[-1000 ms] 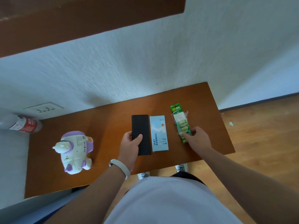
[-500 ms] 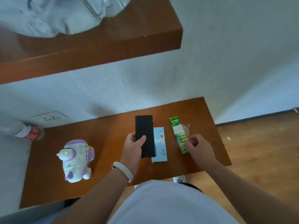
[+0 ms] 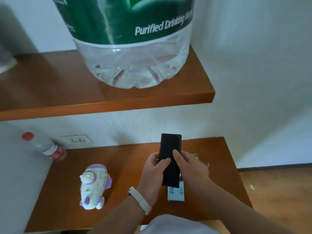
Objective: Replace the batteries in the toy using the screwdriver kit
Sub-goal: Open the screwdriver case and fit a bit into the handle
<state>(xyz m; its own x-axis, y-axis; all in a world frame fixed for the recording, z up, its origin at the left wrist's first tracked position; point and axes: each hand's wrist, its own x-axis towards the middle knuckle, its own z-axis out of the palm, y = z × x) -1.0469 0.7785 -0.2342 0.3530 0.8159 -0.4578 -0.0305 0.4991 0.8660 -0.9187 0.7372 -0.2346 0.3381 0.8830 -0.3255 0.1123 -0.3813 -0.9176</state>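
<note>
So the black case [image 3: 170, 149] is up over the tabletop [image 3: 126, 166], left hand [image 3: 152, 173] and right hand [image 3: 190, 168] each with a grip curled round it. The toy [image 3: 94, 184] sits at its 9 o'clock.

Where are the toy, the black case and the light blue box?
toy [image 3: 92, 191]: head view, on its white body.
black case [image 3: 170, 145]: head view, on its upper half.
light blue box [image 3: 176, 195]: head view, on its near end, below the case.

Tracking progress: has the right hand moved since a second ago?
Yes. The right hand has left the green battery pack and shifted left, now gripping the black case together with the left hand, above the blue box.
</note>
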